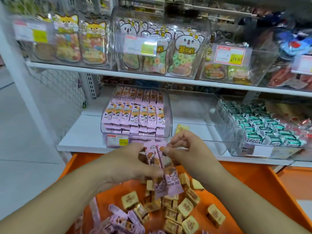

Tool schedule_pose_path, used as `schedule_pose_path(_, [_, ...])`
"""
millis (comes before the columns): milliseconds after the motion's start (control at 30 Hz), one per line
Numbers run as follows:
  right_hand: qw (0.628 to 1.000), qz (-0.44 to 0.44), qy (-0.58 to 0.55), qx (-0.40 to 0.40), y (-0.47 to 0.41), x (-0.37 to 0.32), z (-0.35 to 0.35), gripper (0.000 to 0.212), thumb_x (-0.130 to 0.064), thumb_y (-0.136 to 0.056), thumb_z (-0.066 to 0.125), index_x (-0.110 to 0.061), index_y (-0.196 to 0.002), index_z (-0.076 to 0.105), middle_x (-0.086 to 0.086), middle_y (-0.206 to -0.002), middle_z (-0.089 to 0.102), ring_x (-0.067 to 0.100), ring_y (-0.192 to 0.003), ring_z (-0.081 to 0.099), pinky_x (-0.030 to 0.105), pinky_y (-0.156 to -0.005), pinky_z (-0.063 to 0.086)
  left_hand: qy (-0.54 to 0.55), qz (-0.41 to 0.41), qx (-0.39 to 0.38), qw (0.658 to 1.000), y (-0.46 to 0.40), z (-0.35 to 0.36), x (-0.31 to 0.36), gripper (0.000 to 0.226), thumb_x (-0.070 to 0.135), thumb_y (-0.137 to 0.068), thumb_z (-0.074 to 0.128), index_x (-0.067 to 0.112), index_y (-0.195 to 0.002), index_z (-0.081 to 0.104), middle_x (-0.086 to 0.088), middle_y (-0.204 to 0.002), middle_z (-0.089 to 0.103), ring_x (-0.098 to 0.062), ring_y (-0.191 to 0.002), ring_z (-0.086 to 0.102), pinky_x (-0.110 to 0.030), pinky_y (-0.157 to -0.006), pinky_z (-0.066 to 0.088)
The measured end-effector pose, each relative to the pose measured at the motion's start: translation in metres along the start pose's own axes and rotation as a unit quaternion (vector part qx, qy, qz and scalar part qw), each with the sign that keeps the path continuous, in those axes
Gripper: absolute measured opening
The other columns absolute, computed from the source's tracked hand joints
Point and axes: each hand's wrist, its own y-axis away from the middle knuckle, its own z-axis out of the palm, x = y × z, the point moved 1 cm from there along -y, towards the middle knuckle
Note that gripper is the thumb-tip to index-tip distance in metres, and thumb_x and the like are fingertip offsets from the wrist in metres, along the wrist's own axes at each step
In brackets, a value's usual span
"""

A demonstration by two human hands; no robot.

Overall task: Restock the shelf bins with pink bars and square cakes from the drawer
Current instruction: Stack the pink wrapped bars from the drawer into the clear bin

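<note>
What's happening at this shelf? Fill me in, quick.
A person is restocking. Both hands hold a bunch of pink bars over the open orange drawer: the left hand grips them, and the right hand pinches their tops. The pink-bar bin is nearly full. Square cakes lie loose in the drawer, and the neighbouring clear bin holds almost nothing.

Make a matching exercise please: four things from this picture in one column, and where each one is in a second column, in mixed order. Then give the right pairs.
Things:
1. pink bars
2. square cakes
3. clear empty bin
4. green-wrapped sweets

Places:
A. lying loose in the orange drawer
B. on the lower shelf, between two filled bins
C. in the bin at the right of the lower shelf
D. held between the left hand and the right hand

Pairs: 1-D, 2-A, 3-B, 4-C
</note>
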Motion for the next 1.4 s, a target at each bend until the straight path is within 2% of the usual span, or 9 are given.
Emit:
schedule_pose_path(133, [0.998, -0.056, 0.031, 0.017, -0.006, -0.011, 0.008, 0.023, -0.032, -0.092, 0.078, -0.018, -0.084, 0.062, 0.009, -0.09, 0.074, 0.019, -0.065, 0.063, 0.035, -0.066, 0.051, 0.099, 0.012, 0.077, 0.992, -0.015, -0.009, -0.002, 0.037, 0.005, -0.084, 0.083, 0.005, -0.116, 0.065, -0.009, -0.097, 0.08, -0.028, -0.094, 0.078, -0.052, -0.089, 0.062])
schedule_pose_path(233, [0.998, -0.06, 0.0, -0.034, -0.009, -0.016, 0.006, 0.014, -0.035, -0.095, 0.073, -0.022, -0.094, 0.068, 0.007, -0.084, 0.075, 0.035, -0.075, 0.065, 0.047, -0.075, 0.054, 0.16, 0.027, 0.131, 0.978, -0.021, -0.012, -0.003, 0.036, 0.011, -0.085, 0.083, 0.006, -0.112, 0.061, -0.006, -0.09, 0.08, -0.021, -0.08, 0.078, -0.038, -0.067, 0.061])
schedule_pose_path(467, [0.981, -0.077, -0.053, -0.17, -0.011, -0.008, -0.007, 0.054, -0.022, -0.082, 0.084, -0.03, -0.132, 0.065, -0.001, -0.136, 0.066, 0.016, -0.133, 0.06, 0.046, -0.108, 0.049, 0.201, 0.068, 0.205, 0.955, -0.02, -0.022, -0.007, 0.044, 0.03, -0.083, 0.085, 0.008, -0.115, 0.064, -0.015, -0.099, 0.079, -0.032, -0.093, 0.078, -0.053, -0.089, 0.062])
schedule_pose_path(567, [0.982, -0.094, -0.052, -0.153, -0.007, -0.007, -0.005, 0.054, -0.005, -0.085, 0.084, -0.027, -0.131, 0.066, -0.006, -0.137, 0.064, 0.011, -0.135, 0.058, 0.042, -0.11, 0.051, 0.194, 0.071, 0.199, 0.958, -0.014, -0.021, -0.005, 0.036, 0.035, -0.089, 0.079, 0.012, -0.116, 0.071, -0.012, -0.099, 0.08, -0.031, -0.093, 0.078, -0.054, -0.091, 0.061])
schedule_pose_path(733, [0.987, -0.096, -0.072, -0.106, 0.002, -0.01, 0.007, 0.057, -0.012, -0.079, 0.089, -0.034, -0.127, 0.067, -0.011, -0.123, 0.068, 0.014, -0.124, 0.066, 0.048, -0.102, 0.057, 0.177, 0.089, 0.257, 0.946, -0.002, -0.017, -0.001, 0.046, 0.045, -0.079, 0.087, 0.033, -0.114, 0.059, 0.0, -0.09, 0.08, -0.027, -0.085, 0.079, -0.057, -0.078, 0.063])
schedule_pose_path(900, [0.988, -0.107, -0.102, -0.039, 0.011, -0.017, 0.018, 0.033, -0.014, -0.09, 0.08, -0.039, -0.111, 0.073, -0.006, -0.114, 0.063, 0.018, -0.101, 0.074, 0.03, -0.085, 0.06, 0.096, 0.139, 0.305, 0.937, 0.012, -0.011, 0.006, 0.029, 0.04, -0.088, 0.079, 0.026, -0.107, 0.063, 0.008, -0.088, 0.078, -0.004, -0.073, 0.073, -0.02, -0.055, 0.056])
schedule_pose_path(1000, [0.988, -0.085, -0.127, -0.032, 0.013, -0.022, 0.022, 0.021, -0.023, -0.091, 0.08, -0.036, -0.107, 0.074, -0.022, -0.101, 0.066, 0.007, -0.094, 0.073, 0.021, -0.08, 0.055, 0.045, 0.138, 0.281, 0.949, 0.019, -0.013, 0.009, 0.036, 0.042, -0.083, 0.083, 0.035, -0.114, 0.066, 0.018, -0.11, 0.071, 0.0, -0.09, 0.071, -0.026, -0.079, 0.06])
schedule_pose_path(1167, [0.982, -0.07, -0.17, -0.043, 0.009, -0.021, 0.029, 0.056, -0.036, -0.061, 0.083, -0.036, -0.116, 0.073, -0.002, -0.126, 0.064, 0.026, -0.123, 0.064, 0.055, -0.109, 0.05, 0.028, 0.144, 0.2, 0.969, 0.031, -0.029, 0.009, 0.074, 0.045, -0.064, 0.093, 0.045, -0.13, 0.061, 0.019, -0.117, 0.072, 0.002, -0.102, 0.07, -0.037, -0.097, 0.058])
schedule_pose_path(1400, [0.979, -0.073, -0.176, -0.065, 0.007, -0.025, 0.042, 0.047, -0.013, -0.071, 0.084, -0.037, -0.11, 0.074, -0.023, -0.113, 0.072, -0.005, -0.109, 0.068, 0.021, -0.084, 0.055, -0.034, 0.198, 0.247, 0.948, 0.03, -0.042, 0.002, 0.054, 0.028, -0.085, 0.085, 0.055, -0.126, 0.061, 0.026, -0.121, 0.063, -0.004, -0.099, 0.072, -0.034, -0.09, 0.059])
